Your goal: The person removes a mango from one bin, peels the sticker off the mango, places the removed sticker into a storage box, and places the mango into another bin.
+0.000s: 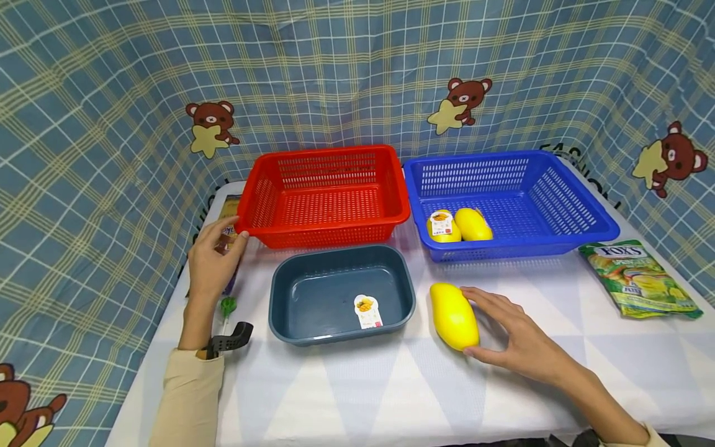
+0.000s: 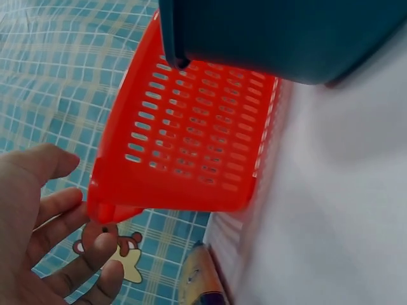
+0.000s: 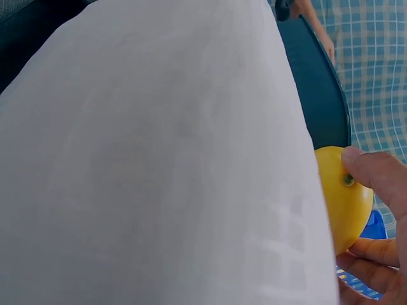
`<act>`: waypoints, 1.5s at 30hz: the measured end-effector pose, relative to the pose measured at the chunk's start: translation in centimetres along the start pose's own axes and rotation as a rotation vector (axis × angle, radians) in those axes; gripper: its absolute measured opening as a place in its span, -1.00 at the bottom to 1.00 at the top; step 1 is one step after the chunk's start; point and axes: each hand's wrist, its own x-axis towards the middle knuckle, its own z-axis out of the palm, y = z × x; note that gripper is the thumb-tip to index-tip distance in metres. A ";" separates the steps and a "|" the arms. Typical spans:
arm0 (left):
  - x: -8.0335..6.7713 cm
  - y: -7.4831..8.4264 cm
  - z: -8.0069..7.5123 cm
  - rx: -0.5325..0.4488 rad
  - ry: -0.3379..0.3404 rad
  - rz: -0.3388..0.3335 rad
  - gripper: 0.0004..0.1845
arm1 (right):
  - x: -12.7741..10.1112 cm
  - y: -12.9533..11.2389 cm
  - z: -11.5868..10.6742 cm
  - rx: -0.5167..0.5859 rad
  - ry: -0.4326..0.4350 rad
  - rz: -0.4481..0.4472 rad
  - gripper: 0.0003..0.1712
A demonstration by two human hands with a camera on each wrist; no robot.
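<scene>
Nearest you, low and right of centre in the head view, your right hand (image 1: 516, 338) rests against a yellow mango (image 1: 454, 315) lying on the white worktop (image 1: 357, 385); thumb and fingers curve round its right side (the wrist view shows the thumb on the stem end). Low on the left, a black clip-like tool (image 1: 230, 340) and a small green piece (image 1: 227, 305) lie by your left wrist. At centre sits a dark teal tub (image 1: 290, 292) holding one small labelled packet (image 1: 367, 310). Your left hand (image 1: 212, 261) is at middle left, fingers loosely spread, fingertips at the front left corner of the red basket (image 1: 329, 195), gripping nothing. Further right, the blue basket (image 1: 536, 192) holds two more mangoes (image 1: 459, 225), one labelled. A green Fox's sweet bag (image 1: 639, 279) lies at the right edge, and the checked bear cloth (image 1: 357, 68) hangs behind
</scene>
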 end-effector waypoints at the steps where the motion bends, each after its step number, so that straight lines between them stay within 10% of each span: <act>1: 0.0 -0.2 0.0 0.002 0.001 -0.010 -0.59 | 0.0 0.0 0.0 0.006 -0.007 0.003 0.07; 45: 0.3 -1.8 1.1 -0.154 0.095 0.021 -0.67 | 4.9 -5.3 -3.9 -0.034 0.068 -0.076 0.14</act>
